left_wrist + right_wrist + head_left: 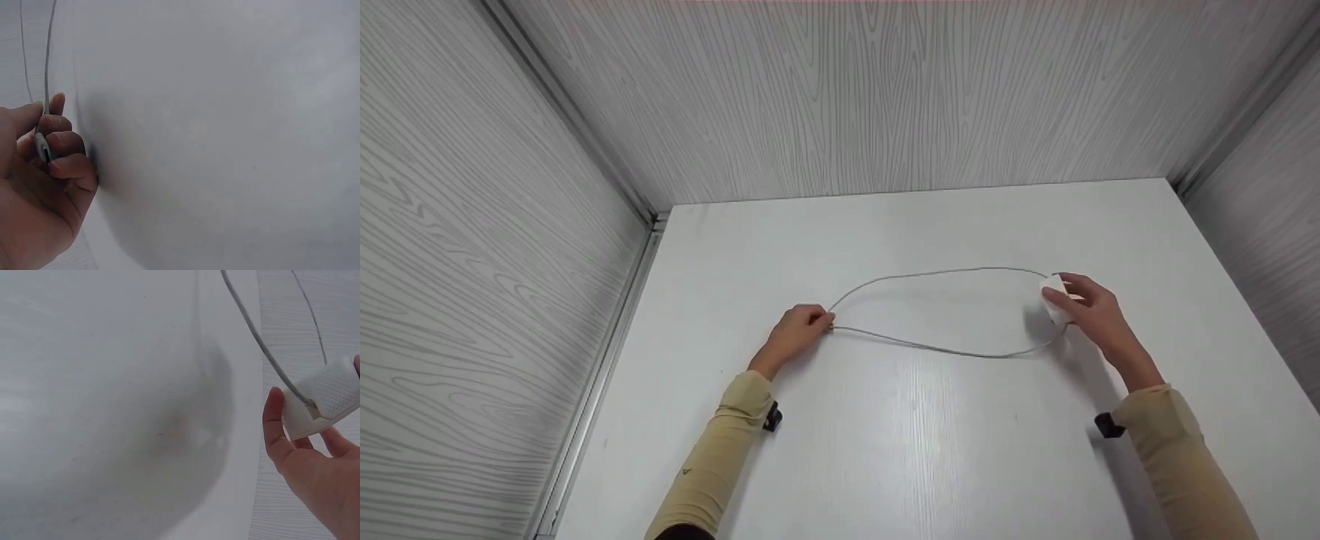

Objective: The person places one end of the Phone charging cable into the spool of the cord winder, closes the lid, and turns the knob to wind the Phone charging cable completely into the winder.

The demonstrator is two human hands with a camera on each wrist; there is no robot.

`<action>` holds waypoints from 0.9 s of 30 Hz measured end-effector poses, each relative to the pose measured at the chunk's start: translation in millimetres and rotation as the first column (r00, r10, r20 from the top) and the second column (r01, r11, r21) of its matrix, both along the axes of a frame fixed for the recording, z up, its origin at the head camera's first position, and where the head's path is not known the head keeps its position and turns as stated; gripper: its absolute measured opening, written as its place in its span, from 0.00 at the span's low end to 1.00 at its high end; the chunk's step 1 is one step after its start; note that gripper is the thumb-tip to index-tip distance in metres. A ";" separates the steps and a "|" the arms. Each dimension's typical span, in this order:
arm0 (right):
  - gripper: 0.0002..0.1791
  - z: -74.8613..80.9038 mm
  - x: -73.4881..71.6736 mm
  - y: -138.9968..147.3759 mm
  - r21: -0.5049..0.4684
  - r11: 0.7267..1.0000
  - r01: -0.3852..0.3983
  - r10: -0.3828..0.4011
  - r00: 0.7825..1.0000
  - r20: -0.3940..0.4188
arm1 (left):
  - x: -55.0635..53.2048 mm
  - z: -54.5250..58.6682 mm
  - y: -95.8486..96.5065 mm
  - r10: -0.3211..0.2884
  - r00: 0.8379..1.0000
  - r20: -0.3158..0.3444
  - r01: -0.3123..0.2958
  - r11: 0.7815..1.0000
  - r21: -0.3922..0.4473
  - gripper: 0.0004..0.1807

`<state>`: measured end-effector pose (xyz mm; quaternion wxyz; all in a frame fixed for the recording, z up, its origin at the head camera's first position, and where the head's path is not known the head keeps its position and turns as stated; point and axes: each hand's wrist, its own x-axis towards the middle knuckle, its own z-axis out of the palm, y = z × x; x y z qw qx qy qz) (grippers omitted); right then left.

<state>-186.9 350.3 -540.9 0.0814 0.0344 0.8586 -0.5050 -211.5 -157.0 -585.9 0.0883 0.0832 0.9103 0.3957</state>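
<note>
My left hand [799,330] pinches a thin grey cable [915,345] where two strands of it come together, left of the table's middle. In the left wrist view a small light-coloured plug [43,147] with a dark slot shows among the curled fingers. Over on the right, my right hand [1099,311] grips a small white block [1054,298] between thumb and fingers, and its shadow falls on the table. The block's face [332,391] is dimpled, and a strand runs into a notch in its edge. Between the hands the two strands spread into a long loop.
The white table [885,450] meets a grey wood-grain panel [870,97] at the back. Similar panels [472,262] stand along the left and right sides. Black wrist cameras [772,417] are strapped over both tan sleeves.
</note>
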 end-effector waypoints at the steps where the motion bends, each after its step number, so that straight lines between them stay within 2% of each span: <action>1: 0.44 -0.5 0.8 -1.5 0.009 1.000 -0.006 0.007 1.000 -0.021 | -0.7 0.1 1.2 0.008 1.000 -0.011 -0.008 1.000 -0.014 0.15; 8: 0.40 0.8 3.1 -12.9 0.051 0.998 -0.032 0.039 0.990 -0.139 | -2.1 0.8 8.1 0.045 0.998 -0.045 -0.048 0.996 -0.070 0.14; 15: 0.40 5.0 5.7 -19.5 0.060 0.997 -0.038 0.047 0.986 -0.162 | -2.6 2.5 11.9 0.040 0.996 -0.075 -0.049 0.992 -0.119 0.14; 18: 0.39 3.3 5.5 -21.3 0.056 0.997 -0.046 0.055 0.984 -0.170 | -3.9 2.5 13.3 0.054 0.994 -0.098 -0.067 0.988 -0.136 0.13; 22: 0.40 -1.1 5.5 -23.6 0.057 0.997 -0.054 0.062 0.985 -0.162 | -3.3 2.8 15.4 0.083 0.992 -0.091 -0.094 0.987 -0.129 0.13; 27: 0.41 -1.4 9.1 -28.5 0.057 0.997 -0.060 0.068 0.985 -0.155 | -3.4 4.1 23.6 0.081 0.992 -0.101 -0.094 0.987 -0.133 0.19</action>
